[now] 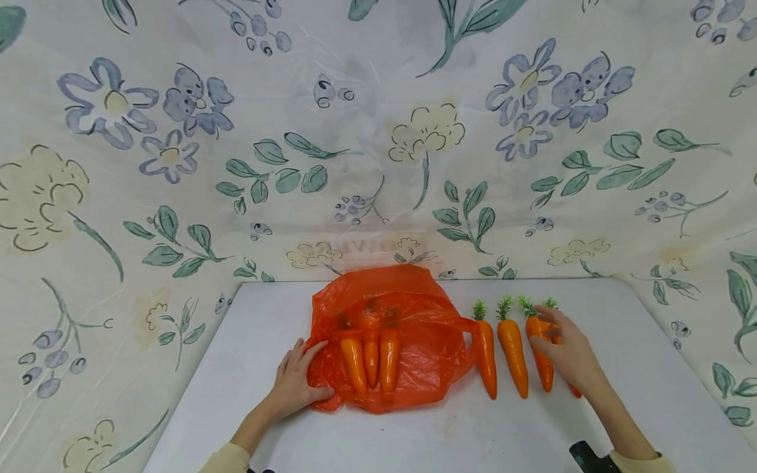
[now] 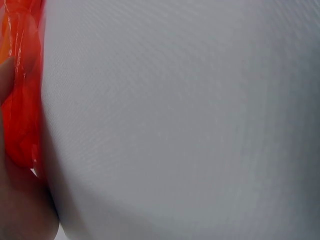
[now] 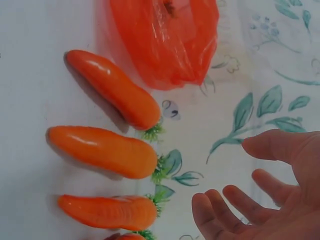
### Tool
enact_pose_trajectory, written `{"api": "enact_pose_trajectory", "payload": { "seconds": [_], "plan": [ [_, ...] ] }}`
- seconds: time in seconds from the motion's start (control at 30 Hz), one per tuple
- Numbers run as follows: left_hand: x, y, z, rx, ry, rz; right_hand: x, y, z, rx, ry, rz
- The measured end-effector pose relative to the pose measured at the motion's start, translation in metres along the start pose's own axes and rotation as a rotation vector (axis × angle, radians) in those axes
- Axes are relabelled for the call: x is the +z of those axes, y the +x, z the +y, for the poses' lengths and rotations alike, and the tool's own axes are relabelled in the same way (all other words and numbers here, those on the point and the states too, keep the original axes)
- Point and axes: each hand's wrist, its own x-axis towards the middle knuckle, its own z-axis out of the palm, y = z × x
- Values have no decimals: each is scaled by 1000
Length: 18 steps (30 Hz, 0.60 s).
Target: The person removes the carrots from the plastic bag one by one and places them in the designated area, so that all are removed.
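Note:
A red plastic bag (image 1: 414,374) lies on the white table with three carrots (image 1: 388,361) in it, their tips toward the near side. At the bag's left edge my left hand (image 1: 291,382) holds the plastic between thumb and fingers; the left wrist view shows crumpled red plastic (image 2: 22,120) there. My right hand (image 1: 564,345) hovers over the two rightmost carrots, fingers spread and holding nothing. It partly covers one carrot (image 1: 542,369) and hides most of the last carrot (image 1: 575,392). The right wrist view shows the hand (image 3: 260,195) beside the carrots' leafy ends.
Between the bag and my right hand lie two more carrots with green tops, one carrot (image 1: 486,361) right at the bag's edge and another carrot (image 1: 513,358) beside it. The white table (image 1: 207,394) ends at a flower-patterned cloth (image 1: 367,144) behind.

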Motion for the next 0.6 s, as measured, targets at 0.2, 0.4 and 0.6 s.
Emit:
{"api": "enact_pose_trajectory", "payload": {
  "seconds": [0.2, 0.4, 0.6],
  "plan": [
    [1, 1, 0, 5, 10, -1, 8, 1, -3, -37, 25, -3],
    [2, 1, -1, 13, 0, 4, 18, -1, -12, -50, 28, -18],
    [3, 2, -3, 14, -2, 12, 27, 2, -21, -50, 59, -55]
  ]
}}
